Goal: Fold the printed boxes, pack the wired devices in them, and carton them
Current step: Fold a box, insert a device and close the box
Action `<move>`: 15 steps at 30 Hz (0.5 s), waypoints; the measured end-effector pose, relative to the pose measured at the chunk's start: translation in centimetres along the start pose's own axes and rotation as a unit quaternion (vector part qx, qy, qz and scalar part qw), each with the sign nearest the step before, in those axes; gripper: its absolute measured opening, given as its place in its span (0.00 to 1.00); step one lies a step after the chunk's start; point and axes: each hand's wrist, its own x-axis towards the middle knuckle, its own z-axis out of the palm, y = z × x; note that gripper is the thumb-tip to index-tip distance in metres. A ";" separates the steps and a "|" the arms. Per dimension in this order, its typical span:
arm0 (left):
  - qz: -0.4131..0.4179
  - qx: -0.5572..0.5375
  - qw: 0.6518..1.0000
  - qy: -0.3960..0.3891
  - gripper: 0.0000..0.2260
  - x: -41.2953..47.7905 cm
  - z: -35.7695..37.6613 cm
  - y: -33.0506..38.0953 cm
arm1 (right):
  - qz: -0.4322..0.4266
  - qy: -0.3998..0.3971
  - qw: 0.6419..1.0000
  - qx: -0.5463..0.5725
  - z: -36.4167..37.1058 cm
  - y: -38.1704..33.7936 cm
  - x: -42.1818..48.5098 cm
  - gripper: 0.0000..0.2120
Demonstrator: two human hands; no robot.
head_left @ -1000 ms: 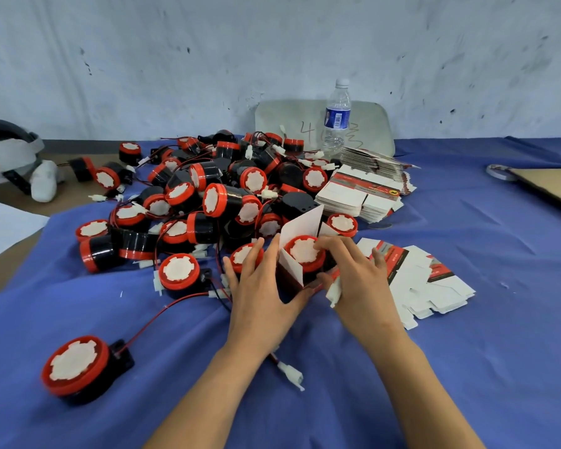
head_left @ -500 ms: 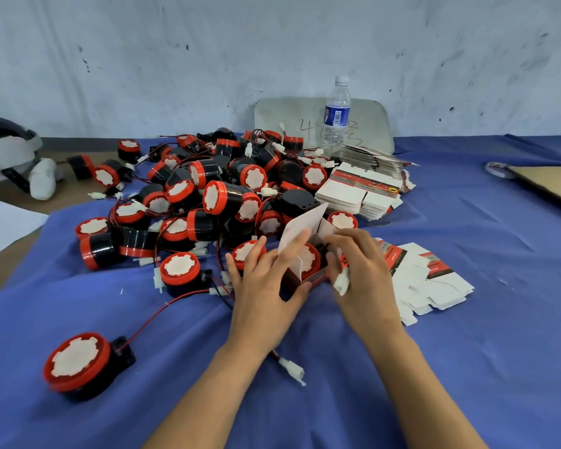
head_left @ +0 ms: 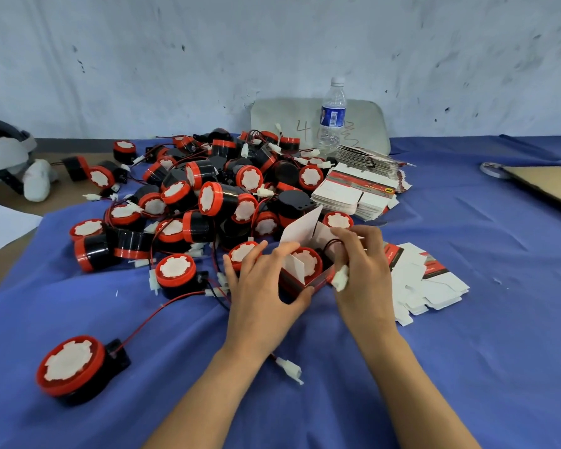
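I judge one pack half done. The small red-and-white printed cardboard box (head_left: 300,230) stands open on the counter's blue cloth (head_left: 467,351), with a red-rimmed black round device (head_left: 306,261) already seated inside. My left grip (head_left: 266,286) is wrapped round the box. My right grip (head_left: 360,270) pinches the device's white plug (head_left: 340,279), not yet tucked in. The heap of wired devices (head_left: 208,197) and the stacked flat box blanks (head_left: 347,197) wait, and I see nothing cartoned. A scuffed pale wall (head_left: 175,59) stands behind.
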 end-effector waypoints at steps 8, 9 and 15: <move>0.008 0.026 0.999 -0.036 0.32 -0.3 -0.3 0.3 | -0.037 -0.015 0.999 0.007 0.0 -0.3 0.1 0.11; 0.011 0.029 0.999 -0.040 0.32 -0.3 -0.3 0.3 | -0.035 -0.034 0.999 0.009 0.0 -0.3 0.0 0.12; 0.021 0.042 0.997 -0.065 0.28 -0.5 -0.4 0.8 | 0.024 -0.140 0.988 -0.059 1.2 -0.3 0.0 0.11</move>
